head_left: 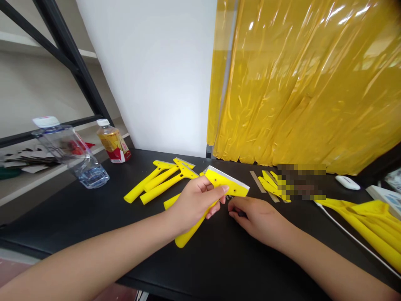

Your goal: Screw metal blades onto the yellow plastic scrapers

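Left hand grips scraper; capped bottles, contents unclear.

Cannot see the middle of the yellow scraper, covered by the left hand. Cannot follow another yellow handle behind the same hand. Cannot see inside the curled right hand, nor confirm any hold there. Cannot name the bits just beside, too tiny. Cannot make out anything under the pixelated patch on the far right of the desk. Cannot see all of the yellow tools or white box, cut off at right. Cannot read the bottle, too small.
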Motion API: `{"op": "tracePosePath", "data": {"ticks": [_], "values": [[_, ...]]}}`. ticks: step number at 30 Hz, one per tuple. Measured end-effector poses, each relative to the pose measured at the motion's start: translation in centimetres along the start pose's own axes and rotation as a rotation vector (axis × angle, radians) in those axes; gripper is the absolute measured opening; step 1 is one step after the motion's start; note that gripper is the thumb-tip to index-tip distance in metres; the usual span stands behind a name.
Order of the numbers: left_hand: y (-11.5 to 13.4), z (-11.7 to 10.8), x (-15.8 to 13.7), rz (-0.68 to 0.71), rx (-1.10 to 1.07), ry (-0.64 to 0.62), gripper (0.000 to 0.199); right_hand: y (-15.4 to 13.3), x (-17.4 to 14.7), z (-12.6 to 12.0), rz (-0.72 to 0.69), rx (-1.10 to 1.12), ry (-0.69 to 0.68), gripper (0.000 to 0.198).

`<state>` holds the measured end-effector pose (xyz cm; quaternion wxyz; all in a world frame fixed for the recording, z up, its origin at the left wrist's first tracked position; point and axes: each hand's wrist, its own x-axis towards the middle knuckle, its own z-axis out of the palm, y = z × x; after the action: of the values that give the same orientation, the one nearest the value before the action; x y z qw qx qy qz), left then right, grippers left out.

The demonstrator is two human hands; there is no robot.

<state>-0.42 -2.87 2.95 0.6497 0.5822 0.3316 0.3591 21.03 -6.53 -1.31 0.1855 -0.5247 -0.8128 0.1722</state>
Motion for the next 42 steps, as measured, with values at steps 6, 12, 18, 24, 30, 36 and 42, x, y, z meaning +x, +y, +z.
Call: {"op": "tracePosePath", "data": {"ticks": [6,12,18,24,30,36,42], "values": [[0.1,0.0,-0.2,0.004,-0.059,-0.025,0.033,-0.6,-0.3,-1.7,0.052,0.175,0.078,0.01],[0.2,0.5,-0.9,0.023,-0.137,-0.128,0.025,-1.8,-0.6,-3.5,0.318,1.249,0.034,0.015],[0.2,0.5,-0.8,0.046,-0.161,-0.119,0.024,-1.8,-1.0,-3.4,0.306,1.593,-0.052,0.022],[0.3,0.2,-0.6,0.039,-0.156,-0.081,0.024,-1.7,-1.1,-3.7,0.223,1.557,-0.029,0.029],[0.4,0.4,-0.7,0.045,-0.126,-0.086,0.026,-2.0,-1.3,-3.6,0.211,1.558,-0.048,0.029],[0.2,0.3,-0.6,0.039,-0.117,-0.096,0.026,-1.9,-1.5,-3.8,0.241,1.553,-0.012,0.025],[0.3,0.3,-0.5,0.037,-0.087,-0.049,0.032,-1.9,-1.4,-3.9,0.2,1.543,-0.059,0.022]]}}
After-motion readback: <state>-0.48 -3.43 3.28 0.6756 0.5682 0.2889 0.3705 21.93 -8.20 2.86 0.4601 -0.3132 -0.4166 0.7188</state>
